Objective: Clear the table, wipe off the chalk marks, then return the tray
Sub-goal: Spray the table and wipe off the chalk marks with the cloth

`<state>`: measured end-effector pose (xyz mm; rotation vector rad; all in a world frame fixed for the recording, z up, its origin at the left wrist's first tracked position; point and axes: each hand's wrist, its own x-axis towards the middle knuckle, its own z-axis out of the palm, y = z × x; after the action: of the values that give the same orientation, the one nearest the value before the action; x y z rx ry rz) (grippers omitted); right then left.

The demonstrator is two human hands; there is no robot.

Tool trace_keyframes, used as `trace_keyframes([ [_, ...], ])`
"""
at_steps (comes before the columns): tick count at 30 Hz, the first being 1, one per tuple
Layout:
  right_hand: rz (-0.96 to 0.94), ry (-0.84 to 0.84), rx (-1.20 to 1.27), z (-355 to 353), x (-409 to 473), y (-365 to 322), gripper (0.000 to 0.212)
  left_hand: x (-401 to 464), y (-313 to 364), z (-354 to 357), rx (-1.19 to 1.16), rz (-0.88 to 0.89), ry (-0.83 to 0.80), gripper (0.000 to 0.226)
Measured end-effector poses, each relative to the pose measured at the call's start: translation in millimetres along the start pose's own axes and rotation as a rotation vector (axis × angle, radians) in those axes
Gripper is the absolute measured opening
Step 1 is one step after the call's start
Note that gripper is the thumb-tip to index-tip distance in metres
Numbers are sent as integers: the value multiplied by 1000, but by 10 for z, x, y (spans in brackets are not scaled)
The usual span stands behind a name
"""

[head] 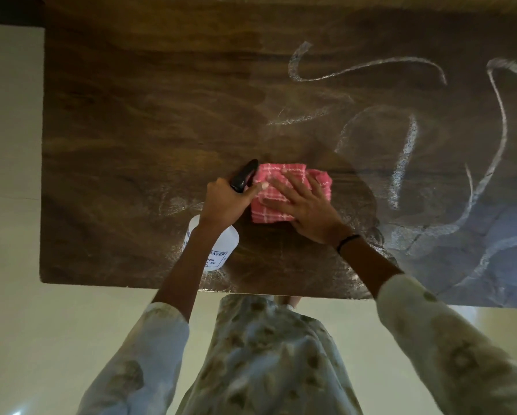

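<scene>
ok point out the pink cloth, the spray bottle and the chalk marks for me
pink cloth [284, 175]: head view, top checked fold.
spray bottle [221, 250]: head view, white labelled body.
chalk marks [404, 160]: head view, thick middle stroke.
</scene>
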<state>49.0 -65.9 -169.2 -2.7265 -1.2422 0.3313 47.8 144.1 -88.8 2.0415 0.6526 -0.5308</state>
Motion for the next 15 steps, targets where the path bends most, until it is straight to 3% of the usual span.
trace_keyframes([
  [2,34,-14,-14,-32,-286,191,77,22,-2,-31,-22,-10,-13,46],
  [5,211,4,36,-136,-414,502,65,60,4,-57,-38,-19,-16,47],
  [10,421,4,100,-293,312,562,59,120,-18,-83,-48,-24,-11,51],
  [15,265,13,70,-175,752,62,66,155,7,-97,-4,-6,16,56],
])
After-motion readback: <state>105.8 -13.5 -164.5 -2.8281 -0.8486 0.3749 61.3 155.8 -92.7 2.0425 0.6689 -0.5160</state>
